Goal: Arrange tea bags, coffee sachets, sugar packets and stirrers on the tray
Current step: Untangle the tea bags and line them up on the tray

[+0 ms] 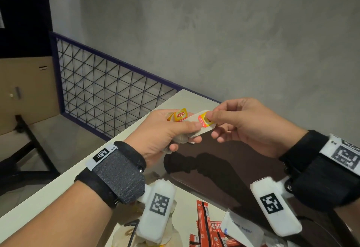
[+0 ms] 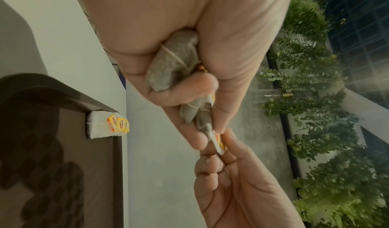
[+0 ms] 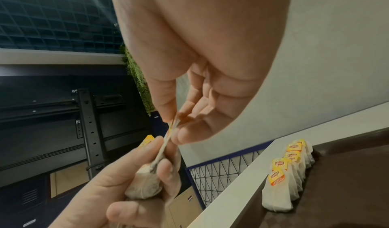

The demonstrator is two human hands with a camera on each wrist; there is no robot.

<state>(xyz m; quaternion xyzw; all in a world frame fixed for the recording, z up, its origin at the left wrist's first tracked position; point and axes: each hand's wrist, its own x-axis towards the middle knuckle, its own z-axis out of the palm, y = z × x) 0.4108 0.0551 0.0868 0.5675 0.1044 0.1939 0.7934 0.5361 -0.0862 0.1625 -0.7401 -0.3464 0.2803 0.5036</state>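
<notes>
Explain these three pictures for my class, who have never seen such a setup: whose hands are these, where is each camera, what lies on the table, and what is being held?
No machine here: a person works with bare hands, wearing a camera on the head and one on each wrist. The head view looks down at both hands; each wrist view looks along its own fingers. The left hand grips a bunch of tea bags. The right hand pinches one tea bag's tag. On the white table lies a dark tray with a row of tea bags along its edge. Red sachets and a white sugar packet lie nearer.
</notes>
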